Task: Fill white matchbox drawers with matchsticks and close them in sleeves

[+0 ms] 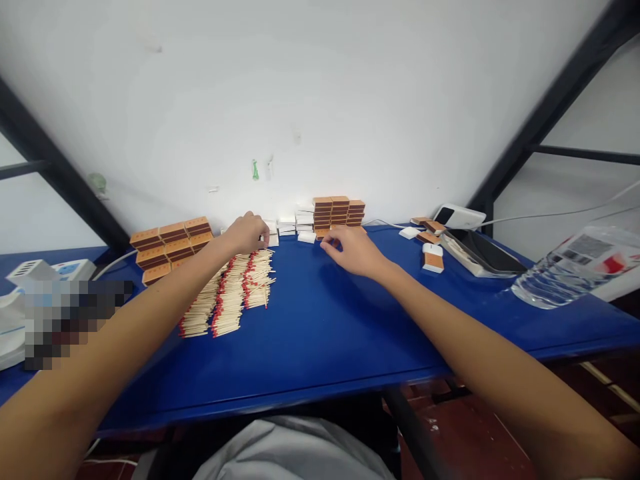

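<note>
My left hand (249, 232) is over the far end of the loose matches (227, 303), its fingers curled down and closed; whatever they may hold is hidden. The red-tipped matches lie in several rough rows. Just behind that hand are white matchbox trays (287, 227). In front of a stack of brown matchboxes (331, 212) is my right hand (354, 250), fingers bent and a gap showing between thumb and forefinger, with nothing visible in it. A single white tray (307, 237) lies just left of its fingertips.
Stacked matchboxes (170, 247) stand at the back left, near a white power strip (75, 270). To the right are loose matchboxes (433, 259), a white power bank (459, 216), a black-topped tray (483, 253) and a plastic bottle (575, 267). The blue table (320, 333) meets a white wall.
</note>
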Action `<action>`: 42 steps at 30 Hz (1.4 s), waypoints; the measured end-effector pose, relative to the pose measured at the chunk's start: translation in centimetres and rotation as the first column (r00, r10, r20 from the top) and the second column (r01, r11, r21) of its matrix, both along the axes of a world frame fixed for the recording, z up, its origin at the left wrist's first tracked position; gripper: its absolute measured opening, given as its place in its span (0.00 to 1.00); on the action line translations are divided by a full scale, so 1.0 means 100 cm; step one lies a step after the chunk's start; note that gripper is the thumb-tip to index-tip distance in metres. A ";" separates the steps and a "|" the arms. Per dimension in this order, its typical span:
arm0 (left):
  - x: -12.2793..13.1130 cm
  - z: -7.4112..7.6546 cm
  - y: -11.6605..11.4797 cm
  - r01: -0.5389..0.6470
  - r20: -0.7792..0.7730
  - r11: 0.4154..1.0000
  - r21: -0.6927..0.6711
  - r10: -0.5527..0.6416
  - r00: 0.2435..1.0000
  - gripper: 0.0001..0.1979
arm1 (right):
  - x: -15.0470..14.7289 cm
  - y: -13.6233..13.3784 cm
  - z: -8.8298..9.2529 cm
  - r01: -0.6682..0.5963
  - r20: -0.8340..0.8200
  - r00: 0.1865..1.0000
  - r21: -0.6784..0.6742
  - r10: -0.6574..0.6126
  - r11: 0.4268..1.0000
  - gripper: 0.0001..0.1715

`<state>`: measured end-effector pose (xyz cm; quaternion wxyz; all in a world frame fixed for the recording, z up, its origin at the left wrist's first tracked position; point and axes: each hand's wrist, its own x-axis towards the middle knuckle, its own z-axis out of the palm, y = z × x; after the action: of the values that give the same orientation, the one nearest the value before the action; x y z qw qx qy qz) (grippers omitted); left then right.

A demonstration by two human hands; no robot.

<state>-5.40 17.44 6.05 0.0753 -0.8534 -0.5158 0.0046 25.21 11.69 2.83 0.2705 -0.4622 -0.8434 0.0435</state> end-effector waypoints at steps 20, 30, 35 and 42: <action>-0.005 0.004 0.001 -0.038 -0.021 0.999 -0.001 0.038 0.999 0.09 | 0.032 0.020 0.013 0.174 0.022 0.984 0.033 -0.175 0.984 0.15; 0.026 0.005 -0.085 0.244 0.151 0.967 0.074 -0.253 0.956 0.12 | 0.078 0.035 0.022 0.181 0.263 0.958 -0.255 -0.112 0.950 0.07; 0.039 -0.017 -0.135 0.341 0.242 0.937 0.069 -0.348 0.906 0.10 | 0.083 0.034 0.020 0.154 0.294 0.955 -0.347 -0.049 0.925 0.04; 0.032 -0.043 -0.141 0.336 0.283 0.941 0.046 -0.335 0.899 0.19 | 0.079 0.033 0.016 0.139 0.250 0.968 -0.410 -0.036 0.901 0.03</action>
<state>-2.21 3.30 1.75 -0.0022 -0.9212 -0.3663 -0.1313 33.14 14.99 4.41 0.0630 -0.5495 -0.8180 0.1582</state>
